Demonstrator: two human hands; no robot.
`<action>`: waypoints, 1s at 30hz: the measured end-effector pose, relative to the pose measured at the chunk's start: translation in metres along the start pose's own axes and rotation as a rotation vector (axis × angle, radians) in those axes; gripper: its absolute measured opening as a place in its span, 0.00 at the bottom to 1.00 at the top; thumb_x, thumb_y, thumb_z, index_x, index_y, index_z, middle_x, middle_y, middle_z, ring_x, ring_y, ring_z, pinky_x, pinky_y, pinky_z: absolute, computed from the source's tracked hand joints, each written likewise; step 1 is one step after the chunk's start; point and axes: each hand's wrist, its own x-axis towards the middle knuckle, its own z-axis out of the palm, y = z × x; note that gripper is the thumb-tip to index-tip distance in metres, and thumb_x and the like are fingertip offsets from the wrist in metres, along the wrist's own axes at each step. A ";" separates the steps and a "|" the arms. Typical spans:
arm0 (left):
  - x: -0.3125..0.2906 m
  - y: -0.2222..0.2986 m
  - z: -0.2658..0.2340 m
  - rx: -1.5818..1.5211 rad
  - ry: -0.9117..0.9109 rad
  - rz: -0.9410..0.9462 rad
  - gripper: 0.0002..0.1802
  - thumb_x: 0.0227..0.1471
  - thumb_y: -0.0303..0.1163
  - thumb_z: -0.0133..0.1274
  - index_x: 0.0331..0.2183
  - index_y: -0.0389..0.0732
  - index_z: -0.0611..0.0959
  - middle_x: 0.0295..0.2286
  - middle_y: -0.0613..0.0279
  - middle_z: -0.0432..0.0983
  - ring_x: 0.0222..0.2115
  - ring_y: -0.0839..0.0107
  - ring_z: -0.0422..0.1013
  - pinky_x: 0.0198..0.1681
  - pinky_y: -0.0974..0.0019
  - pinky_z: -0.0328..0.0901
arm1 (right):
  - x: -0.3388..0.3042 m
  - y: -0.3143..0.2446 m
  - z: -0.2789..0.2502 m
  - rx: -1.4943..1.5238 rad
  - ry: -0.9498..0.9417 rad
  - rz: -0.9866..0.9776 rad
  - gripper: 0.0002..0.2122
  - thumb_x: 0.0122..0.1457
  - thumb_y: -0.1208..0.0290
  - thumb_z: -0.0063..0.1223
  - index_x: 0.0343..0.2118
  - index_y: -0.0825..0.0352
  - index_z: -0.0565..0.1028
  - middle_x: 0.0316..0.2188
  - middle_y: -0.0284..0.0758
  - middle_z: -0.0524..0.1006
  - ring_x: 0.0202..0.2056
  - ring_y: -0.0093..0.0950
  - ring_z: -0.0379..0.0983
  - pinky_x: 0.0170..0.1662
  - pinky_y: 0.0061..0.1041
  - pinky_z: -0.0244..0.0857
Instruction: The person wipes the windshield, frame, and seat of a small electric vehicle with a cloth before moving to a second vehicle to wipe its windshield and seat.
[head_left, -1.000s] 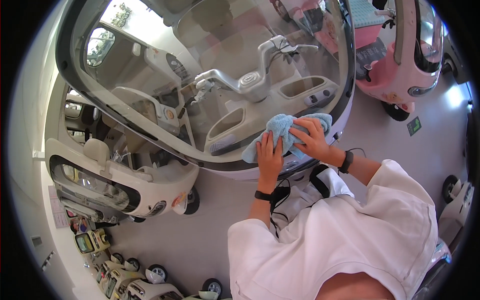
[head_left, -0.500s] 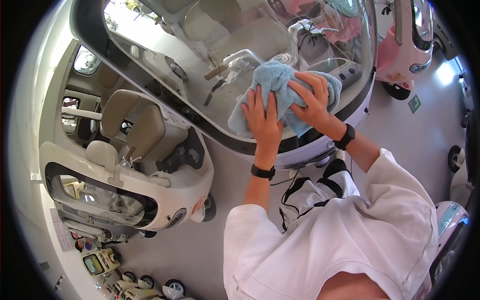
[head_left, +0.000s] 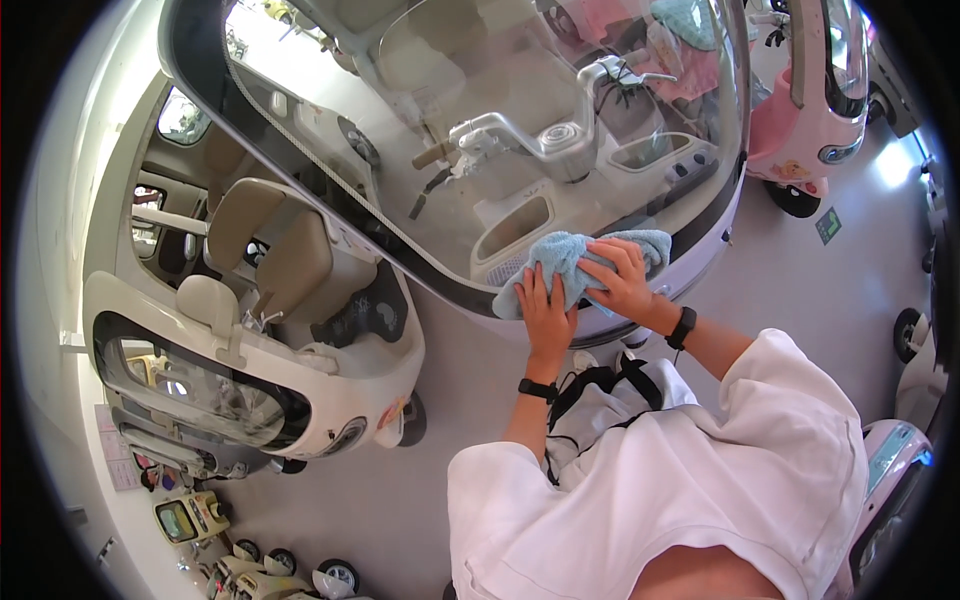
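A light blue towel (head_left: pixel 562 256) lies bunched against the lower edge of a clear curved windshield (head_left: pixel 400 170) on a small enclosed vehicle. My left hand (head_left: pixel 548 318) presses on the towel's near left part, fingers bent over the cloth. On its right part, my right hand (head_left: pixel 622 287) grips it with the fingers spread over the folds. Both wrists wear black bands. Through the windshield show a silver handlebar (head_left: pixel 525 138) and a light dashboard with oval recesses (head_left: pixel 520 225). The palms and the towel's underside are hidden.
A cream small vehicle (head_left: pixel 350 395) with brown seats stands at the left. Beyond the windshield on the right is a pink one (head_left: pixel 790 130). Several small wheeled vehicles (head_left: pixel 265 580) are at the lower left. Grey floor (head_left: pixel 460 390) runs between them.
Both hands have drawn the towel toward me, down the windshield to its lower edge. The handlebar and dashboard recesses behind the glass now show more fully.
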 end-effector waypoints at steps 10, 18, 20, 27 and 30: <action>0.083 -0.034 -0.067 0.111 0.133 0.056 0.36 0.43 0.19 0.49 0.57 0.37 0.66 0.59 0.40 0.55 0.60 0.36 0.51 0.60 0.33 0.45 | 0.103 -0.040 0.017 0.020 0.098 0.028 0.28 0.34 0.73 0.65 0.46 0.59 0.76 0.50 0.33 0.71 0.47 0.35 0.68 0.48 0.34 0.60; 0.133 -0.084 -0.128 -0.004 0.164 0.176 0.33 0.45 0.18 0.46 0.56 0.38 0.69 0.59 0.42 0.56 0.60 0.40 0.52 0.60 0.33 0.45 | 0.168 -0.095 0.062 -0.106 0.312 0.157 0.25 0.35 0.75 0.62 0.44 0.59 0.78 0.48 0.34 0.73 0.46 0.37 0.68 0.49 0.36 0.60; 0.121 -0.100 -0.128 -0.061 0.138 0.192 0.32 0.45 0.18 0.45 0.56 0.38 0.69 0.59 0.43 0.57 0.60 0.41 0.53 0.60 0.33 0.45 | 0.156 -0.104 0.078 -0.196 0.338 0.163 0.25 0.36 0.75 0.61 0.44 0.60 0.77 0.48 0.35 0.73 0.46 0.38 0.69 0.49 0.36 0.60; 0.062 -0.157 -0.127 -0.190 0.055 0.304 0.28 0.47 0.20 0.47 0.53 0.41 0.73 0.57 0.49 0.62 0.59 0.48 0.57 0.60 0.36 0.49 | 0.094 -0.135 0.134 -0.298 0.298 0.234 0.25 0.35 0.75 0.62 0.44 0.63 0.76 0.48 0.40 0.72 0.46 0.41 0.68 0.50 0.38 0.61; 0.059 -0.164 -0.135 -0.282 -0.021 0.289 0.26 0.48 0.21 0.48 0.52 0.42 0.75 0.57 0.51 0.63 0.59 0.50 0.58 0.59 0.36 0.50 | 0.091 -0.147 0.141 -0.297 0.281 0.326 0.25 0.36 0.76 0.62 0.45 0.64 0.75 0.48 0.42 0.71 0.46 0.42 0.68 0.50 0.38 0.61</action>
